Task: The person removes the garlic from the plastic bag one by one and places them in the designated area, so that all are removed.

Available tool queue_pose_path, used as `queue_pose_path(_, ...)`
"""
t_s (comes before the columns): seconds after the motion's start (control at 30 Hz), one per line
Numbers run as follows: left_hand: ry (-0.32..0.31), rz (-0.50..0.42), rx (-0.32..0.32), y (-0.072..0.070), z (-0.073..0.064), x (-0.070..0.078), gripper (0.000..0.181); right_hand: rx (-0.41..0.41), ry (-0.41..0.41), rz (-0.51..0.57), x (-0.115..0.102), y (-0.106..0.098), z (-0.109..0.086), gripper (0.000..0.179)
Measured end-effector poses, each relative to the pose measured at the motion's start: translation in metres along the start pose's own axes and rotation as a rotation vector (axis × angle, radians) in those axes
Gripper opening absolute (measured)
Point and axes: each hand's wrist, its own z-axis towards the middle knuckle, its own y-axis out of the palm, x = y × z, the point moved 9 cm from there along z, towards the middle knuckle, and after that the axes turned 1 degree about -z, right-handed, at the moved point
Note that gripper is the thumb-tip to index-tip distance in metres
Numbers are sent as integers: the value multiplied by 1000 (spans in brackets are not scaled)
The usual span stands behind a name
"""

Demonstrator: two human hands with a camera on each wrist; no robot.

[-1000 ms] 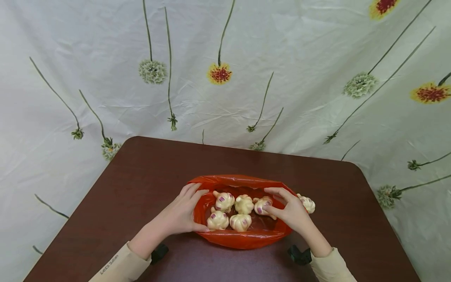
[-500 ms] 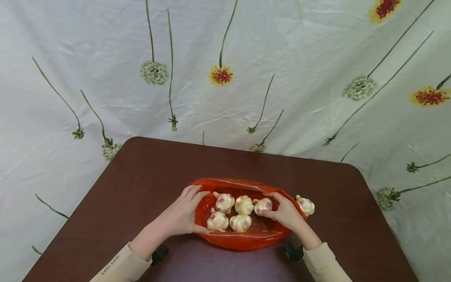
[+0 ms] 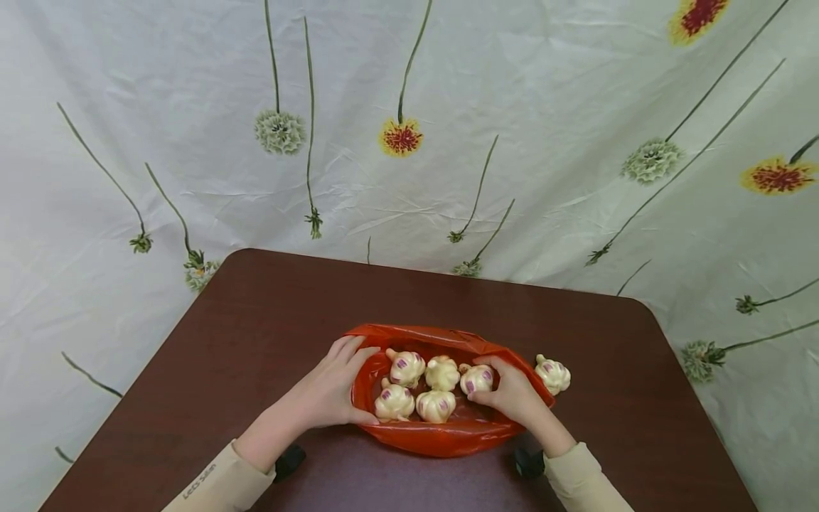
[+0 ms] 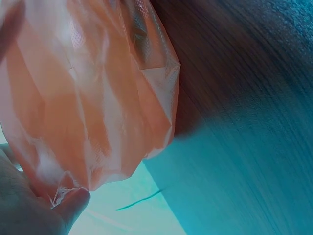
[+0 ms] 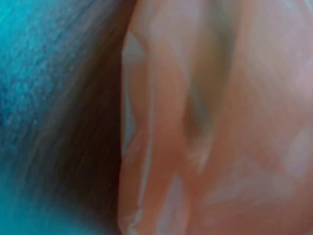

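Observation:
A red plastic bag lies open-mouthed on the table with several garlic bulbs inside. My left hand holds the bag's left side, fingers over the rim at the back and thumb on the front edge; the left wrist view shows the thumb at the plastic edge. Inside the mouth on the right, my right hand grips the rightmost garlic bulb between thumb and fingers. The right wrist view is filled by the bag's blurred outer wall, and the hand is hidden there.
One more garlic bulb lies on the table outside the bag, just right of my right wrist. The dark brown table ends at a white flowered cloth hanging behind it.
My right hand has moved left and slightly down, its fingers and thumb coming round the rightmost bulb. The bag's right rim bends with it. My left hand stays in place.

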Motion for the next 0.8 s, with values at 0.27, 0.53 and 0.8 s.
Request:
queue_pose_path(0.27, -15, -26, -15, 3, 1, 0, 96, 31, -28, -41, -17, -10, -5, 51)
queue_pose_path(0.53, 9, -16, 13, 2, 3, 2, 96, 50, -63, 32, -34, -34, -9, 56)
queue_pose_path(0.8, 3, -21, 10, 1, 5, 2, 98, 53, -74, 164, -46, -59, -13, 57)
